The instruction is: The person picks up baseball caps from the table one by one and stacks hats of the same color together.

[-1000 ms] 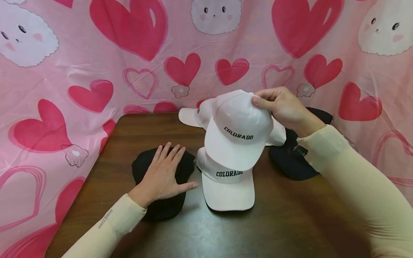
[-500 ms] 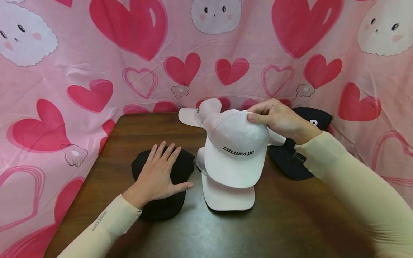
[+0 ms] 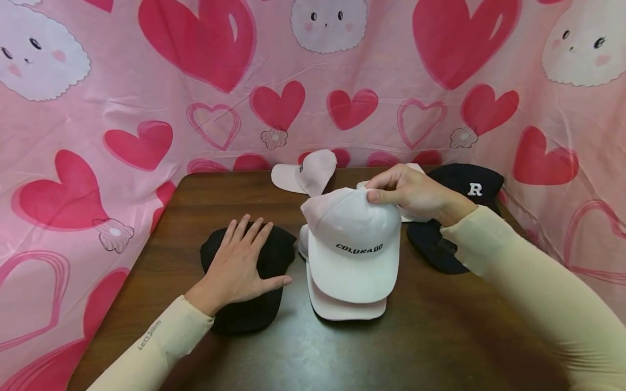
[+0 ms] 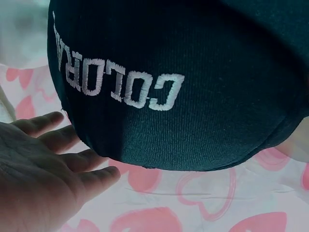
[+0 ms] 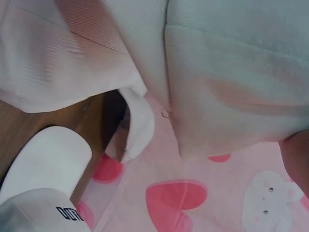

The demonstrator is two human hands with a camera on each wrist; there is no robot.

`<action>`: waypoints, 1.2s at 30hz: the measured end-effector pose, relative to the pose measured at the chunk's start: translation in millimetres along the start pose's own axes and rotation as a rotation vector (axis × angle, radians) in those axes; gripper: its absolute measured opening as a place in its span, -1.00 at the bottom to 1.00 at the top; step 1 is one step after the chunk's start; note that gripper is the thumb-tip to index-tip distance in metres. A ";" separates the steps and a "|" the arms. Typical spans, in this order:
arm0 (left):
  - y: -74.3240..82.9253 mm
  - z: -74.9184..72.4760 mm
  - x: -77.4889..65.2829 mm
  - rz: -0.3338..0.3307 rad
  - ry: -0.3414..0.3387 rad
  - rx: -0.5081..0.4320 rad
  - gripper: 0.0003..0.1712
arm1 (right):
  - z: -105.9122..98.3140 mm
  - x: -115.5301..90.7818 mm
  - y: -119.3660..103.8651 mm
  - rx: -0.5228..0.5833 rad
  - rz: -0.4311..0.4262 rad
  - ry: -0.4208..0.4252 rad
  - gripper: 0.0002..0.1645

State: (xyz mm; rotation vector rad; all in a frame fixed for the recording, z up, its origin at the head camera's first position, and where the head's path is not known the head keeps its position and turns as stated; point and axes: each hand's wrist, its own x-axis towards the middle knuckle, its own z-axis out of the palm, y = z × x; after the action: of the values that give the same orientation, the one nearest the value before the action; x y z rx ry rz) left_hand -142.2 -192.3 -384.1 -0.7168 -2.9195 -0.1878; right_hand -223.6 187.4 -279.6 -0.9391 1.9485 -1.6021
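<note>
My right hand (image 3: 418,195) pinches a white baseball cap (image 3: 354,228) at the top of its crown, thumb in front. COLORADO is lettered in black on its front. This cap sits low over another white cap, of which mainly the brim (image 3: 342,312) and left side show in the head view. My left hand (image 3: 237,269) lies with straight, spread fingers over a black cap (image 3: 277,247) on the table. In the left wrist view, white lettering shows on the black cap (image 4: 193,116). White fabric of the caps fills the upper part of the right wrist view.
A white cap (image 3: 315,171) lies at the back, brim to the left. Behind my right hand are a partly hidden white cap (image 3: 414,216) and a black cap with a white R (image 3: 455,179). A dark brim (image 3: 427,250) lies beside my right sleeve. Pink heart-printed cloth (image 3: 386,70) surrounds the brown table (image 3: 415,347).
My right hand has lowered the white cap onto the one beneath, covering that cap's lettering. The R on the black cap behind has come into sight. My left hand has barely shifted.
</note>
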 end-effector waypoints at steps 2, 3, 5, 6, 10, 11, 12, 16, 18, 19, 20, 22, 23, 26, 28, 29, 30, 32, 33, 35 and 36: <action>0.2 0.1 -0.2 0.000 -0.002 -0.001 0.37 | 2.6 1.4 3.2 -0.005 0.019 -0.014 -0.75; 0.4 0.3 -0.3 0.000 -0.002 -0.003 0.37 | 3.8 1.9 4.9 -0.017 0.030 -0.016 -0.75; 0.6 0.5 -0.5 0.000 0.000 -0.001 0.37 | 5.5 3.0 8.6 -0.052 0.054 -0.006 -0.76; 0.7 0.8 -0.5 0.001 0.001 0.000 0.37 | 6.2 3.5 10.5 -0.064 0.069 0.000 -0.77; 1.1 1.3 -0.4 -0.003 0.000 -0.001 0.37 | 6.5 5.9 20.4 -0.090 0.115 0.009 -0.76; 1.3 1.4 -0.3 -0.005 -0.002 -0.003 0.37 | 6.2 6.3 22.9 -0.093 0.127 0.013 -0.76; 1.4 1.3 -0.2 -0.007 -0.005 0.000 0.37 | 5.9 6.8 25.3 -0.099 0.143 0.022 -0.76; 1.3 1.3 -0.1 -0.008 -0.003 0.001 0.38 | 5.5 8.4 33.6 -0.160 0.201 0.076 -0.75; 1.1 1.2 -0.2 -0.006 0.001 0.003 0.38 | 6.4 10.1 38.7 -0.231 0.230 0.103 -0.76; 1.1 1.3 -0.2 -0.004 0.004 0.002 0.38 | 7.4 11.1 41.4 -0.264 0.240 0.110 -0.76; 1.1 1.3 -0.3 -0.003 0.006 0.003 0.38 | 8.6 12.2 44.3 -0.300 0.248 0.115 -0.76; 1.1 1.3 -0.6 0.000 0.009 0.006 0.37 | 12.0 14.4 49.8 -0.362 0.260 0.119 -0.77; 1.2 1.3 -0.7 0.001 0.011 0.006 0.37 | 14.1 15.3 52.1 -0.378 0.264 0.119 -0.77; 1.8 1.8 -0.8 0.005 0.019 0.013 0.36 | 19.5 17.2 56.4 -0.413 0.257 0.112 -0.79; 2.2 2.2 -0.8 0.007 0.024 0.017 0.37 | 21.6 17.3 56.8 -0.427 0.243 0.099 -0.81; 2.4 2.4 -0.8 0.008 0.026 0.018 0.37 | 22.3 16.9 55.5 -0.419 0.235 0.087 -0.82; 2.6 2.5 -0.9 0.009 0.029 0.018 0.37 | 22.8 16.0 53.1 -0.408 0.228 0.072 -0.82; 3.0 2.5 -1.1 0.011 0.030 0.016 0.37 | 23.5 14.1 46.1 -0.364 0.206 0.035 -0.83; 3.0 2.5 -1.2 0.013 0.032 0.017 0.37 | 23.8 13.0 41.9 -0.334 0.194 0.014 -0.83; 3.0 1.9 -1.3 0.015 0.037 0.016 0.37 | 24.5 11.4 33.2 -0.261 0.172 -0.031 -0.81; 2.9 1.6 -1.3 0.014 0.038 0.017 0.37 | 24.6 11.0 29.8 -0.227 0.162 -0.053 -0.80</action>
State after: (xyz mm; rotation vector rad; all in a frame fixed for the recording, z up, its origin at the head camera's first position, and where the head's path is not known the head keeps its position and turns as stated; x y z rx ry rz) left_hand -139.9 -190.0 -385.6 -0.7235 -2.8756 -0.1733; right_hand -220.0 165.7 -313.3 -0.8729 2.1419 -1.2742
